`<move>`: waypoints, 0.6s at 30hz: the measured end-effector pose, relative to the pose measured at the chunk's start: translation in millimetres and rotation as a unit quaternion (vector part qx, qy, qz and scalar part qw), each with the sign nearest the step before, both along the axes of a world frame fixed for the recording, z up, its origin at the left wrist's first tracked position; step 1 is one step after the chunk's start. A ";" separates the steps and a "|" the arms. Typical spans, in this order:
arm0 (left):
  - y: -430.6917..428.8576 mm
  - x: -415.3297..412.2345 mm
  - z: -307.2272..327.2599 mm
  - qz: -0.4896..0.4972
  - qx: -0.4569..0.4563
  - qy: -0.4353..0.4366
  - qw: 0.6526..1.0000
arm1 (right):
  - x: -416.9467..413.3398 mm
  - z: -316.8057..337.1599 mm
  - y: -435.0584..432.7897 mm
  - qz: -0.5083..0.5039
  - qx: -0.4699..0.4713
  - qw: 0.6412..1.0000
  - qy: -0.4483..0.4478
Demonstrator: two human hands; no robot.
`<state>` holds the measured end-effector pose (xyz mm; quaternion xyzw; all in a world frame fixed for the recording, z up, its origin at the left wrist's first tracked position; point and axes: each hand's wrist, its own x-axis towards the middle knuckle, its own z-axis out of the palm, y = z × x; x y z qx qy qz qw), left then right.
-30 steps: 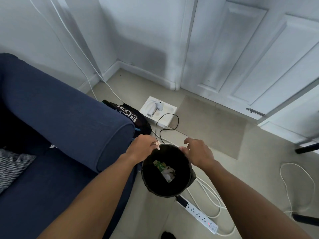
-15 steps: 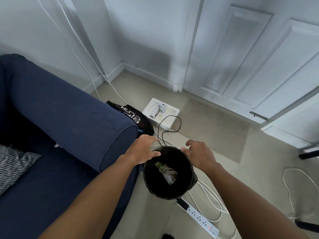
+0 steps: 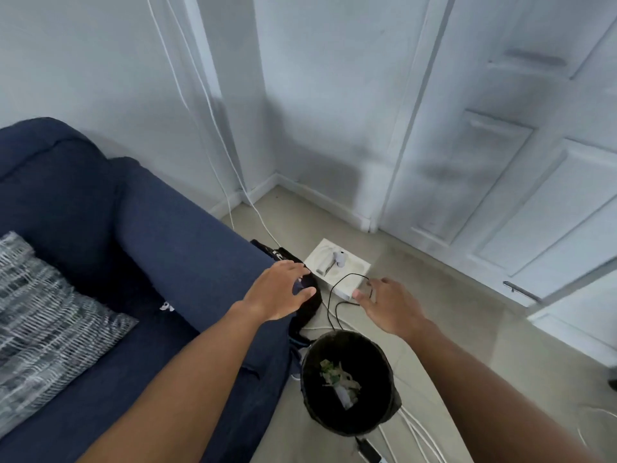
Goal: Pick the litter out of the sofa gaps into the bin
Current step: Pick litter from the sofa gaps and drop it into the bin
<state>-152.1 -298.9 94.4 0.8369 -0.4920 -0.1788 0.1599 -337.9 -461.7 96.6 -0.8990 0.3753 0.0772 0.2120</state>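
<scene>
Head view: both hands, left (image 3: 278, 289) and right (image 3: 389, 304), spread, empty; litter (image 3: 339, 382) in bin (image 3: 314, 402).

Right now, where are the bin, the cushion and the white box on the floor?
bin (image 3: 309, 392), head view, left rim.
cushion (image 3: 43, 315), head view, middle of patterned cover.
white box (image 3: 355, 266), head view, top right corner.
</scene>
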 end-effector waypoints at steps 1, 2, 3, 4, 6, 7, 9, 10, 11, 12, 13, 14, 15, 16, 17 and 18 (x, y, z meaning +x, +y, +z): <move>7.6 8.0 12.4 0.008 -0.005 -0.005 1.000 | 10.1 12.0 3.4 0.009 -0.007 1.000 -0.004; 16.2 16.2 25.4 0.016 -0.009 -0.011 1.000 | 21.1 23.8 7.5 0.018 -0.014 1.000 -0.011; 25.9 24.7 39.9 0.024 -0.013 -0.018 0.999 | 32.8 36.7 12.7 0.029 -0.021 0.999 -0.018; 34.8 31.5 52.7 0.031 -0.015 -0.025 0.999 | 42.9 47.9 17.5 0.040 -0.028 0.999 -0.023; 58.4 47.8 81.3 0.051 -0.021 -0.044 0.998 | 66.2 74.1 31.1 0.069 -0.044 0.996 -0.033; 71.6 56.8 94.1 0.064 -0.023 -0.053 0.996 | 78.2 87.5 39.9 0.081 -0.051 0.995 -0.040; 97.5 75.5 115.2 0.090 -0.026 -0.068 0.993 | 102.1 111.6 56.4 0.103 -0.061 0.991 -0.055; 112.2 85.8 126.2 0.106 -0.029 -0.076 0.991 | 115.6 124.7 66.2 0.116 -0.064 0.989 -0.063; 127.0 95.3 136.1 0.120 -0.032 -0.083 0.989 | 128.6 137.1 76.7 0.127 -0.063 0.987 -0.069; 142.4 104.5 145.7 0.134 -0.034 -0.089 0.986 | 142.2 147.9 87.7 0.137 -0.063 0.986 -0.076; 158.5 113.3 156.4 0.147 -0.036 -0.094 0.984 | 156.3 159.0 99.5 0.145 -0.062 0.984 -0.083; 171.5 120.5 164.8 0.156 -0.038 -0.100 0.982 | 167.6 168.1 109.1 0.150 -0.061 0.983 -0.089; 188.0 128.4 174.2 0.170 -0.041 -0.107 0.979 | 180.9 177.4 121.6 0.159 -0.060 0.981 -0.097; 203.4 135.1 182.3 0.182 -0.043 -0.114 0.976 | 192.8 185.1 133.6 0.171 -0.057 0.978 -0.104; 218.6 140.8 189.2 0.195 -0.044 -0.118 0.973 | 203.8 191.2 146.0 0.186 -0.056 0.975 -0.107; 234.5 146.1 194.9 0.207 -0.044 -0.123 0.970 | 215.1 196.0 158.7 0.201 -0.056 0.972 -0.109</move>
